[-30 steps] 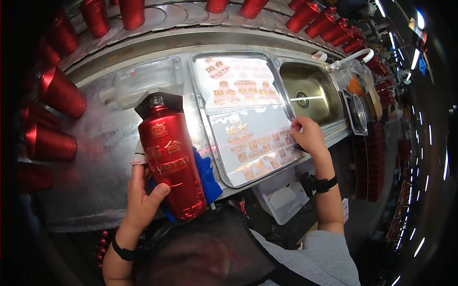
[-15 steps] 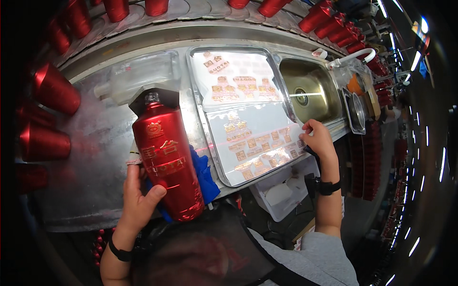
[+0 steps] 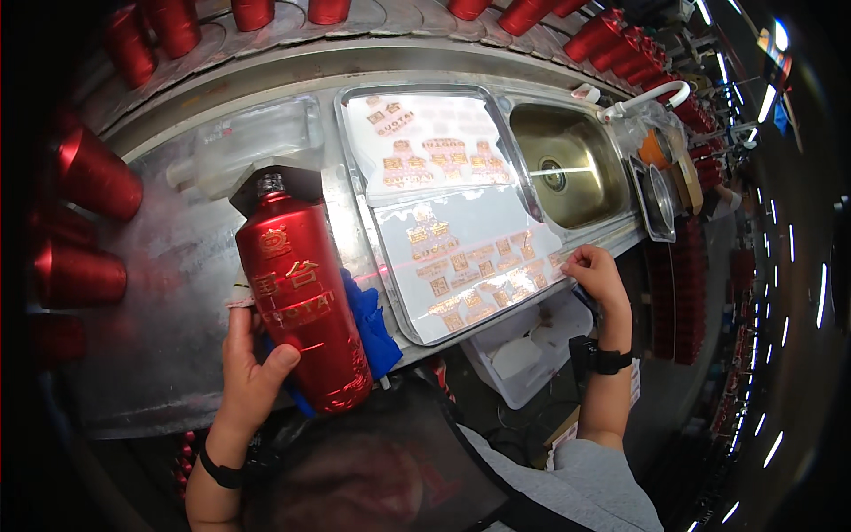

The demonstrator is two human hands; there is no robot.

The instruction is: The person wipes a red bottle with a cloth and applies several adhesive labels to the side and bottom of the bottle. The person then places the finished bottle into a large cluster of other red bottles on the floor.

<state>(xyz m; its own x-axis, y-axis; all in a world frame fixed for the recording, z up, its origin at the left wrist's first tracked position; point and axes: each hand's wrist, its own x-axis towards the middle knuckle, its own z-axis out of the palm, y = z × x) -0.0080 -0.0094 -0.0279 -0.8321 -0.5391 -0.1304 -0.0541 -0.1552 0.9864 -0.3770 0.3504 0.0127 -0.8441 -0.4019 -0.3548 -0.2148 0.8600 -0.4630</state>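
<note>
1. red bottle [image 3: 301,310] slants over a blue cloth [image 3: 374,332] at the near edge of the desk [image 3: 160,363].
2. left hand [image 3: 251,377] wraps its left side, thumb on the front.
3. right hand [image 3: 601,277] pinches the right edge of a decal sheet [image 3: 465,270].

Has drawn the right hand [image 3: 603,278] outward and lower over the last second, to near the lower right corner of the tray [image 3: 511,149]. Has brought the edge of the sticker sheet [image 3: 483,217] out across the rim there. Also shows red bottles [image 3: 253,12] carried farther right along the conveyor [image 3: 386,25].
</note>
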